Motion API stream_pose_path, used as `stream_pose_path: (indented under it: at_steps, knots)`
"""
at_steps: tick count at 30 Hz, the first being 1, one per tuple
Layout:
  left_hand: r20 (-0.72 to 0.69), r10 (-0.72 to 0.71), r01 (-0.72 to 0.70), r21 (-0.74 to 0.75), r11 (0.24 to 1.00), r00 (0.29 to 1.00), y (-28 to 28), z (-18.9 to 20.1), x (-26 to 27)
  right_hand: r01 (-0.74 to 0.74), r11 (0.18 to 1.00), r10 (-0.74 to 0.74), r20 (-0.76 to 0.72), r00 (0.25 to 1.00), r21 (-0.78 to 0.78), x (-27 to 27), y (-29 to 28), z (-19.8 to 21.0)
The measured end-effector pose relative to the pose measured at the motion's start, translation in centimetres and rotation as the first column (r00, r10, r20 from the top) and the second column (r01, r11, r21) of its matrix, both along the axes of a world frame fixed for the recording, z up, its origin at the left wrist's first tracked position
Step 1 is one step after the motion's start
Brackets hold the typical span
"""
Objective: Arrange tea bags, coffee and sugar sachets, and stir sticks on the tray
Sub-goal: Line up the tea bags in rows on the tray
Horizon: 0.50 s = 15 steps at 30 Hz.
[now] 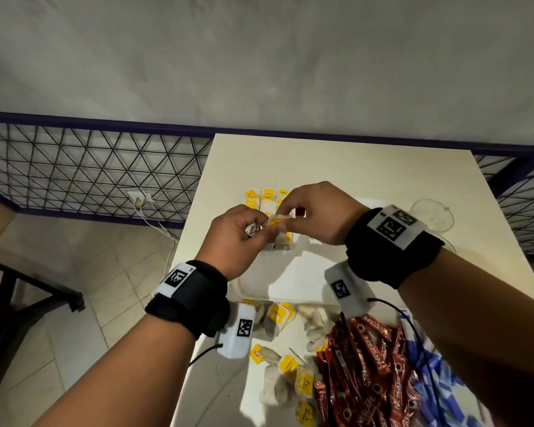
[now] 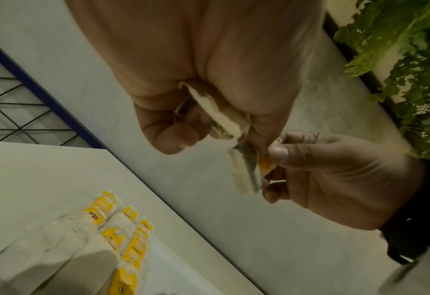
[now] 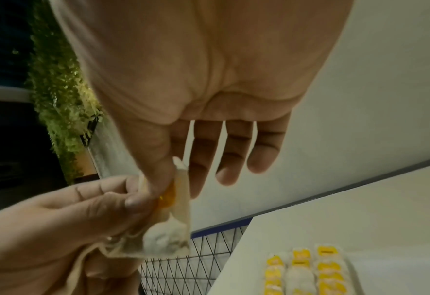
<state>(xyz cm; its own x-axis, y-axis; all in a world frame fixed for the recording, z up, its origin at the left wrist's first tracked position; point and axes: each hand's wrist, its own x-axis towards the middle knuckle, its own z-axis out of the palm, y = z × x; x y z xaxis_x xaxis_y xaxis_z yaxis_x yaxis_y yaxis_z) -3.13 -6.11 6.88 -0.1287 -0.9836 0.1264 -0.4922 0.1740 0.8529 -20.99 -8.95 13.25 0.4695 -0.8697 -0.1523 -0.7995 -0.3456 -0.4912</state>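
Observation:
Both hands hover over the white tray (image 1: 293, 282). My left hand (image 1: 259, 231) has its fingers curled round a small bunch of tea bags (image 2: 216, 111). My right hand (image 1: 282, 215) pinches one tea bag (image 1: 276, 222) by its yellow tag between thumb and forefinger, right at the left fingertips. In the right wrist view that tea bag (image 3: 170, 229) hangs from the pinch, my other right fingers (image 3: 236, 151) are straight, and the left hand (image 3: 102, 207) touches it too. Rows of yellow-tagged tea bags (image 1: 265, 197) lie at the tray's far left.
Loose tea bags (image 1: 285, 362) lie on the table in front of the tray. Red coffee sachets (image 1: 367, 365) and blue-white sachets (image 1: 429, 383) are piled at the near right. A clear glass bowl (image 1: 433, 214) stands at the right. A wire mesh fence (image 1: 90, 167) runs past the table's left edge.

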Motion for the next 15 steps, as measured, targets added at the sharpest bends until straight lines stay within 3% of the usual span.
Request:
stream_pose_path:
  at_steps: [4, 9, 15]
  knots:
    - [0.020, 0.029, -0.031, 0.100, 0.995, 0.999, -0.5, -0.7, 0.5, -0.004, 1.000, 0.003, -0.081, 0.997, -0.012, 0.4, -0.9, -0.8]
    - [0.296, 0.080, -0.155, 0.240, 0.958, 0.952, -1.1, -4.2, 2.3, 0.023, 0.997, -0.011, -0.157, 0.988, 0.078, 0.6, -2.2, -5.0]
    - [0.392, -0.013, -0.139, 0.356, 0.924, 0.920, -1.3, -8.1, 3.4, 0.053, 0.969, 0.003, -0.225, 0.974, 0.242, 0.3, -2.9, -11.5]
